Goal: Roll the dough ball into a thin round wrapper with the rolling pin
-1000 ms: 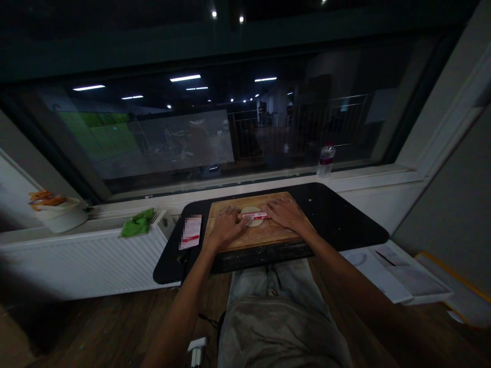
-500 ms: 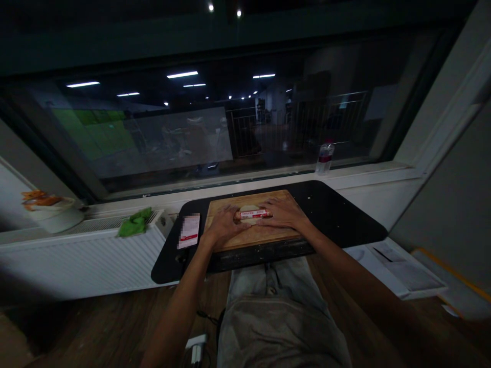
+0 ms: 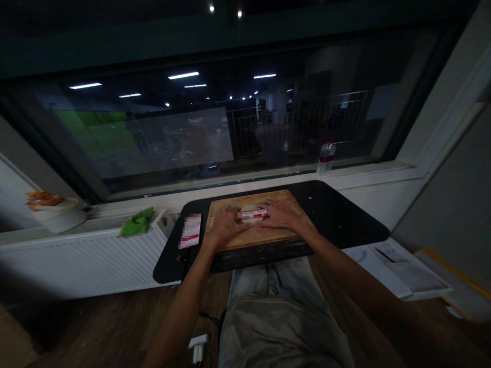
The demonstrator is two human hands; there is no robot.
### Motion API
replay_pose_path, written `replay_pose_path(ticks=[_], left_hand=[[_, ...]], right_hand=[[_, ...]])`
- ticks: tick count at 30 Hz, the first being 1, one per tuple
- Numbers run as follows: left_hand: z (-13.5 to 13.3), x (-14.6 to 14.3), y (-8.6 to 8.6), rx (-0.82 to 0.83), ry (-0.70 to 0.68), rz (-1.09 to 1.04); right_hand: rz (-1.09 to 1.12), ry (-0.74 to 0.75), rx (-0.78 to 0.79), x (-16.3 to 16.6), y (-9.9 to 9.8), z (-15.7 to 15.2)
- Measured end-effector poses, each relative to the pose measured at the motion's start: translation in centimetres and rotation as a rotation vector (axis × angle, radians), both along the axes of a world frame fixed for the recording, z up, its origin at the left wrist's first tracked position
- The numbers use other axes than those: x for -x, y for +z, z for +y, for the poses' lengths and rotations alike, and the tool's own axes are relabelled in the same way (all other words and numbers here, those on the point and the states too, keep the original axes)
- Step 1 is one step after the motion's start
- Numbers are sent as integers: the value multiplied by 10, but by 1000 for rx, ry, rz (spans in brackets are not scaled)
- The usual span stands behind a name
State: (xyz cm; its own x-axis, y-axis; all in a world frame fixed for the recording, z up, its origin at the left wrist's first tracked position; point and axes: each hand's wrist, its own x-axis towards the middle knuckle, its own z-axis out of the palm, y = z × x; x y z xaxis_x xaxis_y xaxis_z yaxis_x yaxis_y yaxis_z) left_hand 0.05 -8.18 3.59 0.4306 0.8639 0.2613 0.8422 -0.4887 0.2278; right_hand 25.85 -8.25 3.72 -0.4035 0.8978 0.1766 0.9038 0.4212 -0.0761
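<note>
Fingers (image 3: 232, 213) lie flat, loosely spread, pressing down. Black table (image 3: 345, 214) carries wooden board (image 3: 245, 237). Left hand (image 3: 225, 226) and right hand (image 3: 284, 215) cover ends of red-and-white roller (image 3: 253, 214). Pale dough (image 3: 248, 208) underneath, mostly hidden, dim.

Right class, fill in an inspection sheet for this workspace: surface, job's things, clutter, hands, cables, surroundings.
Surface: black table bearing a wooden board.
Job's things: red-and-white stick across a pale dough round on the board.
Clutter: packet left of the board.
Hands: left hand and right hand palms down on the stick's ends.
Cables: white plug with dark cord near the floor.
Surroundings: dark window; bottle on the sill; green cloth on the radiator; bowl further left.
</note>
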Motion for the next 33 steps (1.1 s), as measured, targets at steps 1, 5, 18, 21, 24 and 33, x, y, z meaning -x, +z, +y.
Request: replay_pose_path(ticks=[1,5,18,21,24,33], left_hand=[[0,0,0,-1,3,5],[0,-2,-1,-3,6,18],[5,5,-4,36,-52,-30],[6,5,-6,43,-48,-38],[6,4,-7,43,-27,-37],[5,4,-7,27,-24,-46]], right_hand=[[-1,0,-6,0,0,-1],[-1,-20,-28,2,-2,0],[25,110,13,-8,0,8],[30,100,2,-9,-3,10],[29,89,-3,-7,-5,10],[22,81,-7,-6,-3,8]])
